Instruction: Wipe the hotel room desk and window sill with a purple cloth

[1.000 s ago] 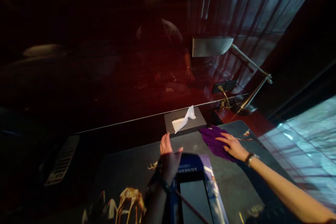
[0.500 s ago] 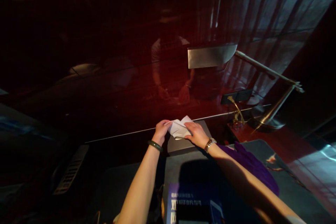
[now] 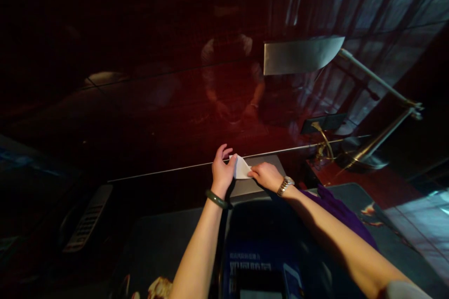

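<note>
— Since half a second ago, what's shifted?

— Both hands have drawn the white tissue (image 3: 242,168) into a tighter fold; it looked looser and wider then. Left hand (image 3: 221,170) pinches its left edge, fingers curled, thumb against the paper. Right hand (image 3: 266,176) pinches the right corner, closed on it (wristwatch just behind).

— Where does the tissue sit?

— Held just above the grey tissue box (image 3: 257,182), which stands against the dark glossy wall's lower edge.

— Any room around?

— Purple cloth (image 3: 333,210) lies right of the box, under the right forearm. Desk lamp (image 3: 308,56) stands farther right; a keypad (image 3: 87,217) lies well apart on the left, with bare desk between.
</note>
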Demonstrator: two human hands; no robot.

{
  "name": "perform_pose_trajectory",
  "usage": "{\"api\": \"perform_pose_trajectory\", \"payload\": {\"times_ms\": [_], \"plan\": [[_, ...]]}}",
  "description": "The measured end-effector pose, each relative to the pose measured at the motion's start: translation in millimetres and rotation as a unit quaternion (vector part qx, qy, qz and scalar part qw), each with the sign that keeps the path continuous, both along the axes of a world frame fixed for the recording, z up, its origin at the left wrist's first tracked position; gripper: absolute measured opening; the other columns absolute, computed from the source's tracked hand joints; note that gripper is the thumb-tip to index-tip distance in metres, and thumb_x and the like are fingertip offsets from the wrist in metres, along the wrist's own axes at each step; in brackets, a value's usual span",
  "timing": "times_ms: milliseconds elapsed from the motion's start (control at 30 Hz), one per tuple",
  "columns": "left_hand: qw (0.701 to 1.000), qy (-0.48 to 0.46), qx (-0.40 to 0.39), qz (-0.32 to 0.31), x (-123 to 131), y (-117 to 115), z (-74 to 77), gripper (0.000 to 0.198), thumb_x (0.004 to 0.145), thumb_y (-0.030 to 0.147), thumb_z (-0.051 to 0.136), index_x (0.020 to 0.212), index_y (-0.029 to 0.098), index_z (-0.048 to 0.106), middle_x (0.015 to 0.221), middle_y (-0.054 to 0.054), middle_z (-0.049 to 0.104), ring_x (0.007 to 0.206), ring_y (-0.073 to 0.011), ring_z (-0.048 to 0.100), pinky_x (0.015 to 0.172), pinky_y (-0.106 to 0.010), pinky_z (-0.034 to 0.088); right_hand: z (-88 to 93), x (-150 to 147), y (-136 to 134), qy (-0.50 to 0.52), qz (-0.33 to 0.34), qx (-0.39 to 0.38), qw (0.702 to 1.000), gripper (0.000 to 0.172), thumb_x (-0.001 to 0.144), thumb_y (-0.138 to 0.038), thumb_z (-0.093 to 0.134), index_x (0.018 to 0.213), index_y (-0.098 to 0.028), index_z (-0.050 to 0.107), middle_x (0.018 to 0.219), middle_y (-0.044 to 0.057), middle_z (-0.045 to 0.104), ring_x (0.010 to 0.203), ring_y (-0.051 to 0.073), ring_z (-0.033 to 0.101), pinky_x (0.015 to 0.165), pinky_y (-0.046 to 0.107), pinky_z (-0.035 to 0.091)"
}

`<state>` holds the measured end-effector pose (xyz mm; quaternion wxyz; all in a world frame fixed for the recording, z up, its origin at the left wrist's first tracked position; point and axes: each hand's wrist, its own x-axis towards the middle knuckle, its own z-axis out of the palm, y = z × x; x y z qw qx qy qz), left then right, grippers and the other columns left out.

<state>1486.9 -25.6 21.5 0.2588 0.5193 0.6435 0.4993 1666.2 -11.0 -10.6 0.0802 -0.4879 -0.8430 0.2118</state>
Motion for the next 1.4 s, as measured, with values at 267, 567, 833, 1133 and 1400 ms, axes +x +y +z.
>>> {"api": "perform_pose_trajectory", "payload": {"times_ms": [267, 567, 833, 1133, 1400], "plan": [[0.950, 0.288, -0.036, -0.116, 48, -49, -46.6, 0.044, 0.081, 0.013, 0.063, 0.125, 0.012, 0.062, 0.130, -0.013, 0.060, 0.120, -0.0294, 0.048, 0.108, -0.044, 0.042, -27.8, 29, 3, 0.123, 0.068, -0.055, 0.988, 0.042, 0.103, -0.039, 0.041, 0.075, -0.015, 0.062, 0.074, 0.006, 0.065, 0.069, 0.018, 0.057, 0.066, 0.028, 0.040], [0.925, 0.302, -0.050, -0.223, 52, -32, -57.1, 0.023, 0.096, 0.021, 0.051, 0.101, 0.016, 0.072, 0.105, -0.005, 0.073, 0.101, -0.0210, 0.060, 0.093, -0.031, 0.045, -43.8, 61, -16, 0.086, 0.071, 0.170, 0.979, 0.049, 0.091, -0.027, 0.050, 0.138, -0.018, 0.053, 0.128, 0.014, 0.063, 0.119, 0.030, 0.057, 0.115, 0.056, 0.032], [0.919, 0.303, -0.170, -0.188, 49, 5, -60.4, 0.032, 0.101, 0.032, 0.041, 0.105, 0.017, 0.069, 0.087, -0.011, 0.074, 0.082, -0.0259, 0.069, 0.068, -0.031, 0.043, -101.7, 79, -44, 0.198, -0.084, 0.143, 0.966, 0.078, 0.094, -0.059, 0.054, 0.152, -0.012, 0.031, 0.157, 0.022, 0.032, 0.143, 0.034, 0.036, 0.116, 0.053, 0.039], [0.928, 0.326, -0.145, 0.112, -57, -12, -48.0, 0.060, 0.091, 0.035, 0.058, 0.142, 0.003, 0.049, 0.144, -0.022, 0.052, 0.134, -0.0350, 0.049, 0.114, -0.044, 0.038, -91.9, -18, -12, 0.218, -0.119, -0.024, 0.968, 0.103, 0.074, -0.035, 0.082, 0.156, -0.004, 0.027, 0.163, 0.023, 0.015, 0.151, 0.038, 0.018, 0.125, 0.052, 0.022], [0.882, 0.290, -0.348, 0.126, -90, 17, -54.5, 0.068, 0.094, 0.046, 0.049, 0.157, 0.028, 0.030, 0.142, -0.016, 0.058, 0.125, -0.0376, 0.059, 0.100, -0.050, 0.050, -71.2, 139, -114, 0.016, 0.008, 0.077, 0.997, 0.072, 0.086, -0.039, 0.071, 0.152, -0.035, 0.042, 0.162, 0.006, 0.030, 0.150, 0.040, 0.018, 0.114, 0.074, 0.022]]}}
